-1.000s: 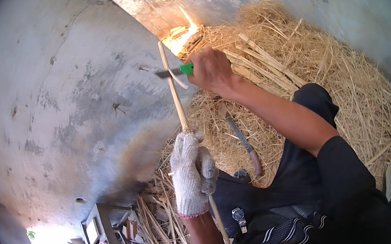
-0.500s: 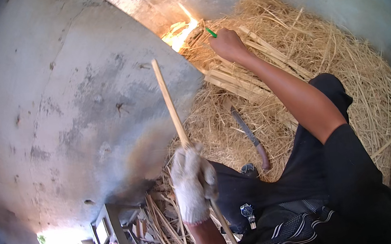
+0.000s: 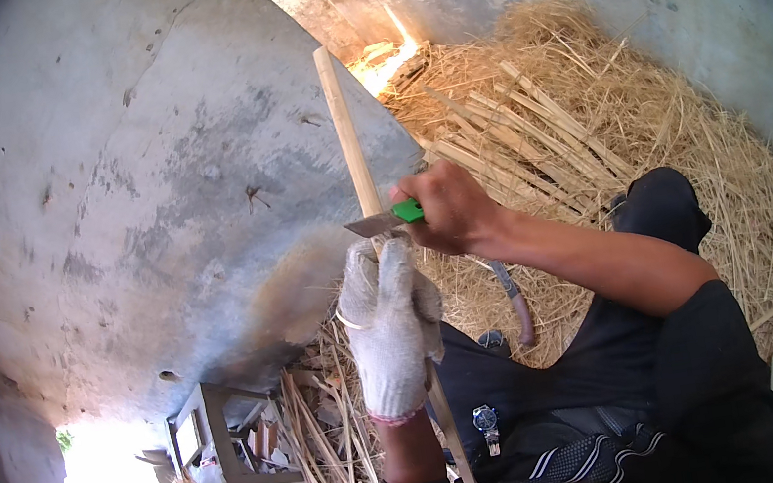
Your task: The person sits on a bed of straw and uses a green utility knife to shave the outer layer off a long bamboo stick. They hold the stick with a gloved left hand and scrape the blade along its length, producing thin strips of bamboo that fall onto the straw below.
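My left hand (image 3: 385, 327), in a pale knitted work glove, is closed round a long, thin wooden strip (image 3: 347, 137). The strip slants upward past the fingers, and its lower end reaches down to my lap. Bare and closed, my right hand (image 3: 456, 206) grips a knife (image 3: 408, 210) by its green handle. The short dark blade lies across the strip just above the glove; whether it cuts in cannot be made out. Below the right forearm, a larger knife (image 3: 514, 300) with a brown handle rests on the straw, its blade partly hidden.
Several split strips (image 3: 531, 140) lie on a heap of shavings (image 3: 695, 165) at the right. A grey wall (image 3: 147, 177) stands close on the left. A small wooden stool frame (image 3: 226, 435) and loose sticks (image 3: 321, 441) are at lower left. A wristwatch (image 3: 486, 421) lies by my lap.
My right hand has come down and left from beside the far strips, bringing the green-handled knife to the strip. My left hand still holds the strip, now showing its back more fully.
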Motion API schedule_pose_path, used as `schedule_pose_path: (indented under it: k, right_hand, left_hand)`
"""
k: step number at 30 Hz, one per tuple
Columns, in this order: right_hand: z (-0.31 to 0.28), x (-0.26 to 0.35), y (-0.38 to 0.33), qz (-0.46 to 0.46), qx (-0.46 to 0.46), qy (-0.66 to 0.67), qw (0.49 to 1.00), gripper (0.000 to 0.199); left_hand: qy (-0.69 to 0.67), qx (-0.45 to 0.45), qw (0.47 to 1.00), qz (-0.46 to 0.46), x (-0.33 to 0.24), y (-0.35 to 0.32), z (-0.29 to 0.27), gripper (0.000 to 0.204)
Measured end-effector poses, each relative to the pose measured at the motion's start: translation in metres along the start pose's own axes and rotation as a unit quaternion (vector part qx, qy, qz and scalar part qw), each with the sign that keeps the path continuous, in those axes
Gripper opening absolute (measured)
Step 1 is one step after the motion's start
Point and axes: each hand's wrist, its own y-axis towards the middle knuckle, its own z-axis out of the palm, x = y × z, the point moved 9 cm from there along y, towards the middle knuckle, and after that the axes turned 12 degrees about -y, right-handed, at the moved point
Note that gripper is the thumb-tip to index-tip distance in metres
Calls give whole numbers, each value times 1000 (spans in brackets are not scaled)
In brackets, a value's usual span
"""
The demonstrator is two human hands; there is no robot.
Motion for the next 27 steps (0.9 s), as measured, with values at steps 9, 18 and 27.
schedule_pose_path:
  k: [9,18,27]
  right_hand:
    - [-19,-1,12,-37,-155,-49,986,39]
    - [-6,-36,30,39,-90,-72,993,21]
    - [-99,-214,35,457,-93,-63,882,32]
  left_hand:
    - [-200,98,972,-73,22,18,12,23]
    - [-196,93,969,-115,36,13,18,28]
    - [-164,199,948,-187,85,-36,40,30]
